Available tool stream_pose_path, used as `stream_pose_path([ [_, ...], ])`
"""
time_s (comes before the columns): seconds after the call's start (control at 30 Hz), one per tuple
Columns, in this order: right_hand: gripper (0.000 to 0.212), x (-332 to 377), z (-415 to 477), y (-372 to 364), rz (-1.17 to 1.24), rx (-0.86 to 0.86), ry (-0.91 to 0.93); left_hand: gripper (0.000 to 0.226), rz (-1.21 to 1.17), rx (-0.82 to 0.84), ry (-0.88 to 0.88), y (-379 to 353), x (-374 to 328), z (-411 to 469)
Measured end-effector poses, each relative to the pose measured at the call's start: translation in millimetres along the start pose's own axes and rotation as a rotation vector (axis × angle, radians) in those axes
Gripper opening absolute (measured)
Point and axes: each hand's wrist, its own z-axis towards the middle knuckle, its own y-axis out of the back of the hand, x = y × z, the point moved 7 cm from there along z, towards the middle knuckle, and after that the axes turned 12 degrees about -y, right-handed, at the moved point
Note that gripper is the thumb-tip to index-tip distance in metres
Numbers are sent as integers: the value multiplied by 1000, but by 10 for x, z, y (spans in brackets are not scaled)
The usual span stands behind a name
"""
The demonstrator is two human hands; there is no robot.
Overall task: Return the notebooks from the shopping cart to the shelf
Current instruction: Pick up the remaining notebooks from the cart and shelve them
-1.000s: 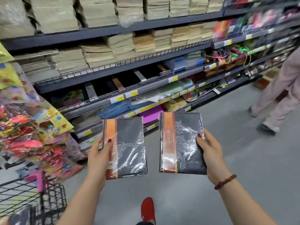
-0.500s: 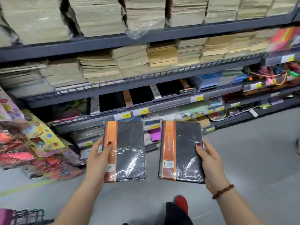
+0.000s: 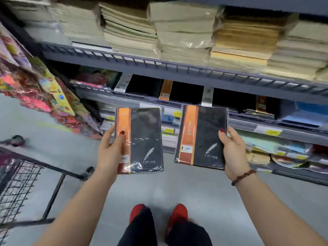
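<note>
A stationery shop aisle: long grey metal shelves (image 3: pixel 177 68) stacked with wrapped paper pads (image 3: pixel 184 32), yellow price tags (image 3: pixel 268 131) on the edges, black wire shopping cart (image 3: pixel 19 183) alongside.

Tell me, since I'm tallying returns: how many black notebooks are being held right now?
2. One notebook is in the left hand, the other notebook in the right hand. Similar ones seem to sit on the shelf behind, too blurred to count.

Both arms extended forward, forearms bare. Left hand (image 3: pixel 109 151) gripping, thumb on top, fingers beneath. Right hand (image 3: pixel 233 153) likewise gripping, thumb on top; beaded bracelet (image 3: pixel 243 177) at wrist.
</note>
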Motion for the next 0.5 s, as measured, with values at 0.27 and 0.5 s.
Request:
stream_pose_path([
  [0.27, 32, 106, 670, -609, -58, 51, 85, 35, 12, -16, -17, -265, 264, 576],
  [0.5, 15, 272, 990, -1001, -105, 83, 117, 27, 21, -31, -81, -165, 464, 1011],
])
